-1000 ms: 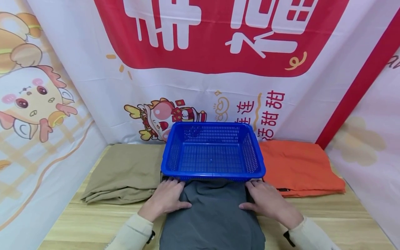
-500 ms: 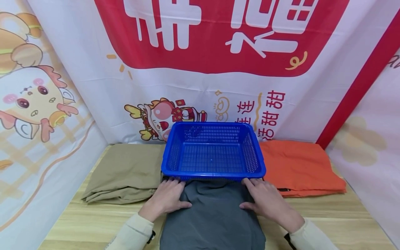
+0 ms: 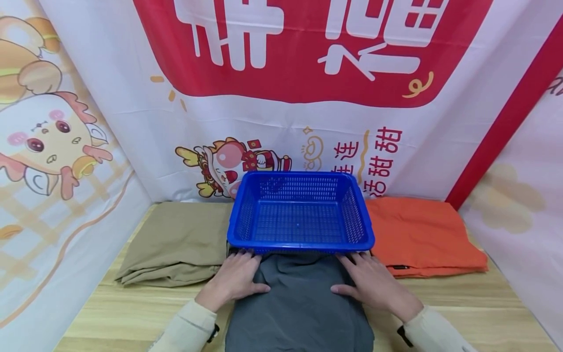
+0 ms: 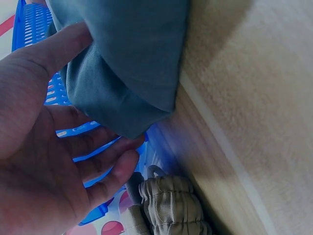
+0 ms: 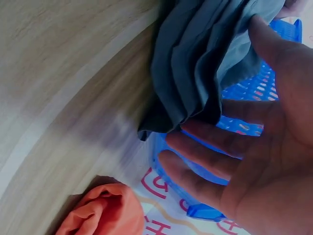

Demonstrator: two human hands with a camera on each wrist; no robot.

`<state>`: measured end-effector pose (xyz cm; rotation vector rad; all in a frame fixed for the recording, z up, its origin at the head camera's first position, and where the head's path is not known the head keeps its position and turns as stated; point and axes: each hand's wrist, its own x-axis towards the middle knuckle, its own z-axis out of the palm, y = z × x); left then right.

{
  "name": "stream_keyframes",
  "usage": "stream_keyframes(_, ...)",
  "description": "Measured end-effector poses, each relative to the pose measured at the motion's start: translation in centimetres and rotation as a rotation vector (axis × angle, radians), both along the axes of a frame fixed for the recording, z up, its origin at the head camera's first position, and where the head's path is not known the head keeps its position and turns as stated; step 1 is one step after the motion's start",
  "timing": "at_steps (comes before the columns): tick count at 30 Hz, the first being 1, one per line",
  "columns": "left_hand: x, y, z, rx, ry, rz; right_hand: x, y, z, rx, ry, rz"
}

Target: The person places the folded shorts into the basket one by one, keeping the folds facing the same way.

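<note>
A folded dark grey garment [image 3: 303, 303] lies at the front of the table, its far edge against the near side of a blue perforated plastic basket [image 3: 301, 244]. My left hand [image 3: 236, 276] rests at the garment's far left corner, thumb on the cloth and fingers stretched toward the basket. On the right corner my right hand [image 3: 374, 278] lies much the same way. Both wrist views show fairly straight, spread fingers beside the layered edge of the grey garment [image 5: 190, 63], with the thumb touching its top. Basket rim and cloth partly hide the fingertips in the head view.
A folded khaki garment [image 3: 176, 239] lies left of the basket. To the right is a folded orange garment [image 3: 426, 239] with a small black zip pull. Behind the wooden table [image 3: 466, 308] hangs a printed white and red cloth [image 3: 299, 112]; printed side sheets flank it.
My right hand has shifted slightly inward to the left, its thumb now further over the grey garment. The left hand, basket and garments look unmoved.
</note>
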<state>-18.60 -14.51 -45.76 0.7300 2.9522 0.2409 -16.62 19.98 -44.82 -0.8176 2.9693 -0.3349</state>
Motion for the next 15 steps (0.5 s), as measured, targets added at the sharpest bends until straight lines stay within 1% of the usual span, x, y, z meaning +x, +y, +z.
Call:
stream_keyframes(5, -0.03, 0.03, 0.04, 0.009, -0.017, 0.0, -0.62, 0.36, -0.42, -0.008, -0.141, -0.053)
stream_keyframes(8, -0.06, 0.04, 0.05, 0.014, -0.02, -0.005, -0.76, 0.54, -0.53, -0.005, -0.207, -0.084)
stream_keyframes(11, -0.06, 0.05, 0.1, 0.022, -0.029, -0.014, -0.79, 0.7, -0.56, -0.026, -0.225, -0.09)
stream_keyframes(15, -0.07, -0.01, 0.17, 0.028, -0.055, -0.028, -0.79, 0.72, -0.54, -0.045, -0.204, -0.068)
